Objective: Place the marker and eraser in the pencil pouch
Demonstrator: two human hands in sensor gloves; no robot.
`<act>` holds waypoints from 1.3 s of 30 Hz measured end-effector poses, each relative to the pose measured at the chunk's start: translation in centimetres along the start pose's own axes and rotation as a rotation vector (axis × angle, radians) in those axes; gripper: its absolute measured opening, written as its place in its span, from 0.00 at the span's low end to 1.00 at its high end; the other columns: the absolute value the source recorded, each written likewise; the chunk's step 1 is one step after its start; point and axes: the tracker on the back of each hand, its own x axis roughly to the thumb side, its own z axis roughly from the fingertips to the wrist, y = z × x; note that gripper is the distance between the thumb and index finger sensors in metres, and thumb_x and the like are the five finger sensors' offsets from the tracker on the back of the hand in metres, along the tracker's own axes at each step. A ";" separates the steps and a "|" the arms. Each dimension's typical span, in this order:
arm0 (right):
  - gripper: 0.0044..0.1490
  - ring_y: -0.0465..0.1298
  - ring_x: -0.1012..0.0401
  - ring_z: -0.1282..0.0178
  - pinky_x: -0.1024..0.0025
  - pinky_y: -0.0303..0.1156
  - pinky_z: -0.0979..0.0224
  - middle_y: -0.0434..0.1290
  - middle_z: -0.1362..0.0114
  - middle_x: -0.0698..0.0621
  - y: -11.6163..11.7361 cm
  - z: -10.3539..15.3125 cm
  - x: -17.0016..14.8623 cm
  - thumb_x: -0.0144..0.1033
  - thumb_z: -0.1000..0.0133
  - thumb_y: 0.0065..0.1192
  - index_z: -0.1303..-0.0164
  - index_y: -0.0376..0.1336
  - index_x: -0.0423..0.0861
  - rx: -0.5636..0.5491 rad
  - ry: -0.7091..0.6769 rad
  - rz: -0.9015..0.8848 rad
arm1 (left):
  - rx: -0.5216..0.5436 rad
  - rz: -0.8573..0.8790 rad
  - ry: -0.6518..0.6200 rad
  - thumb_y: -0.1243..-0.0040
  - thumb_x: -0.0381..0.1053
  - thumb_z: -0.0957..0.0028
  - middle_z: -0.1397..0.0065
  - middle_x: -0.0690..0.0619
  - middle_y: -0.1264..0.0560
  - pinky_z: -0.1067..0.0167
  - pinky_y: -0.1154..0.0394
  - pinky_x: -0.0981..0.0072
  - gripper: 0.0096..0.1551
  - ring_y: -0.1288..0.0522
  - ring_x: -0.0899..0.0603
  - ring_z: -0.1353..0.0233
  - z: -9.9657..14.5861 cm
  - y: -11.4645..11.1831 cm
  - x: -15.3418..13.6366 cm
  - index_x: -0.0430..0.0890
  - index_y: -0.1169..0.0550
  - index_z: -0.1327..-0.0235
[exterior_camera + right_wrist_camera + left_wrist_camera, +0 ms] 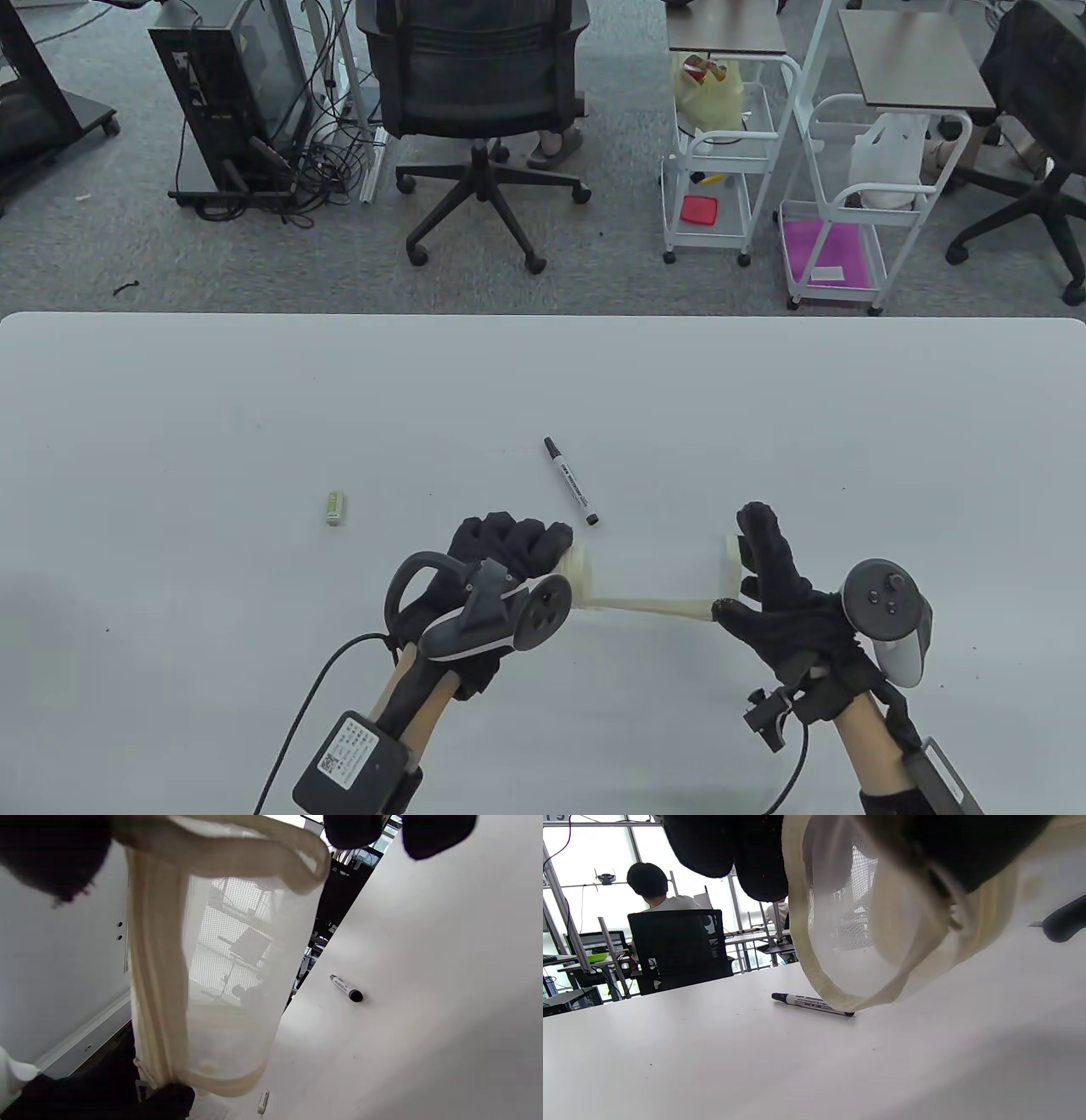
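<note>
A: Pencil pouch [649,586], translucent mesh with cream trim, stretched sideways between both hands near the table's [170,424] front edge. Whether it rests on the surface or hangs just over it, cannot tell.

B: Hands?

A: Left hand [501,556] closed around the pouch's left end, fingers curled over the round cap. Right hand [776,586] at the right end; fingers extended along the cap, thumb at the cream zipper strip. It touches the pouch, but how firmly it grips, cannot tell. Right wrist view shows the mesh tube [220,984] with zipper band running lengthwise; left wrist view looks through the end ring [857,942].

B: Marker and eraser?

A: Marker [571,481] lies on the table just beyond the pouch, black tip pointing away, capped end near the left hand's fingertips. Not touching the pouch. Eraser [336,507], small, green-and-white, well left of the pouch, apart from everything.

B: Anything in the way?

A: The left hand sits between pouch and eraser. Past the table: office chair [479,93], computer tower [229,93], two white carts [721,170].
</note>
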 end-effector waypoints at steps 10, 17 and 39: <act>0.49 0.71 0.40 0.33 0.49 0.78 0.44 0.54 0.21 0.38 -1.7 -0.2 -1.6 0.57 0.57 0.70 0.25 0.55 0.58 -0.172 0.116 -0.177 | 0.224 0.256 -0.029 0.45 0.69 0.53 0.11 0.44 0.43 0.24 0.33 0.36 0.55 0.34 0.35 0.16 1.8 -2.5 -0.8 0.52 0.50 0.16; 0.52 0.73 0.38 0.37 0.51 0.79 0.48 0.55 0.22 0.36 -3.3 0.0 -3.8 0.62 0.57 0.68 0.23 0.55 0.54 -0.220 0.228 -0.320 | 0.271 0.451 -0.040 0.44 0.73 0.56 0.10 0.41 0.50 0.23 0.36 0.34 0.64 0.40 0.32 0.14 1.8 -3.9 -1.4 0.47 0.58 0.16; 0.56 0.46 0.34 0.16 0.31 0.47 0.25 0.44 0.16 0.40 -2.3 0.7 5.5 0.60 0.55 0.67 0.19 0.49 0.53 -0.294 -0.002 0.346 | 0.266 0.778 -0.016 0.39 0.67 0.54 0.19 0.43 0.36 0.36 0.21 0.50 0.52 0.21 0.42 0.31 0.9 -5.3 -1.2 0.51 0.44 0.20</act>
